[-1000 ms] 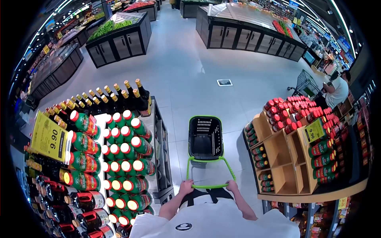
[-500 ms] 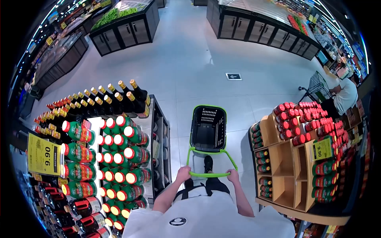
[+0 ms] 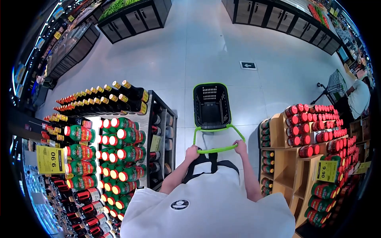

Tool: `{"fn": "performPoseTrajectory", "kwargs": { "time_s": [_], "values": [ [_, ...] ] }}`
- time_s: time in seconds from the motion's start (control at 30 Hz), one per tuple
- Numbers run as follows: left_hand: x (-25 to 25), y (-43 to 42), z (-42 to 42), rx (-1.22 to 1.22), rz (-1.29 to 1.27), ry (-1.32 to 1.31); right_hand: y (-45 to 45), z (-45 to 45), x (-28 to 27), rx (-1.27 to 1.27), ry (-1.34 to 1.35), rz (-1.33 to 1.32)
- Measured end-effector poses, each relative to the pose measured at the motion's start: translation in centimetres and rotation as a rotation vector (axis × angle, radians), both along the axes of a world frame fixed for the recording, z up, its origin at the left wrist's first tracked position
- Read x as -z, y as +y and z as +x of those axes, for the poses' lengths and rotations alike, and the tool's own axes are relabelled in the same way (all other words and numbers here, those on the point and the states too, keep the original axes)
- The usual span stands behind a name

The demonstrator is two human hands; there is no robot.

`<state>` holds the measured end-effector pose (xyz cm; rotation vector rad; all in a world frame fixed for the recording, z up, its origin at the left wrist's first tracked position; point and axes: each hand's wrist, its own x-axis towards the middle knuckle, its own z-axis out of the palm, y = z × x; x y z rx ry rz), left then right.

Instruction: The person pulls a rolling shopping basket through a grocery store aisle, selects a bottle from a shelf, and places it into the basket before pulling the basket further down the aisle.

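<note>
A black shopping basket point(image 3: 212, 106) with a bright green rim stands on the floor in front of me, with nothing visible inside it. Its long green handle point(image 3: 217, 150) reaches back toward my body. At the left end of the grip, my left hand point(image 3: 192, 153) is closed around it. The fingers of my right hand point(image 3: 240, 147) wrap the handle's right end. Both forearms stretch forward from my white shirt.
On my left, a display holds green-labelled bottles point(image 3: 131, 152) and dark bottles point(image 3: 131, 93). Red-capped jars point(image 3: 303, 119) fill a wooden shelf on my right. Cabinet counters point(image 3: 135, 20) stand ahead. A person point(image 3: 359, 97) is beside a wire cart point(image 3: 335, 89) at right.
The basket sits slightly higher in view, and my hands have risen with the handle. The displays and floor sign have shifted in view. Both hands keep their hold.
</note>
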<state>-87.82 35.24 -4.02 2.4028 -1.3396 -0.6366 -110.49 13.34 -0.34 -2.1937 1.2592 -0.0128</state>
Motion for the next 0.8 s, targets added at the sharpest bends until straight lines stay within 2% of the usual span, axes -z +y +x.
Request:
{"fn": "performPoseTrajectory", "kwargs": {
  "time_s": [0.07,0.27,0.4,0.47,0.53,0.6,0.8],
  "values": [
    [-0.5,-1.2,-0.5,-0.049,0.036,-0.004,-1.7,0.1,0.4,-0.043,0.016,0.015],
    [-1.9,-7.1,1.6,0.102,0.211,-0.039,-10.1,3.9,0.3,-0.145,-0.033,-0.033],
    [-4.5,-11.1,4.6,0.057,0.213,0.02,-15.2,8.3,-1.6,-0.198,-0.044,0.019],
    [-3.2,-12.5,6.9,0.032,0.161,0.0,-17.3,11.7,-2.7,-0.23,-0.036,0.027],
    [-4.3,-14.1,8.8,0.006,0.165,0.006,-19.2,13.8,-2.9,-0.236,-0.057,0.028],
    [-4.0,-15.6,11.0,-0.067,0.153,0.012,-21.4,16.5,-3.0,-0.338,-0.021,0.003],
    [-4.1,-19.4,17.1,-0.219,0.04,-0.004,-25.3,24.1,-3.2,-0.351,0.2,-0.155]
  ]
}}
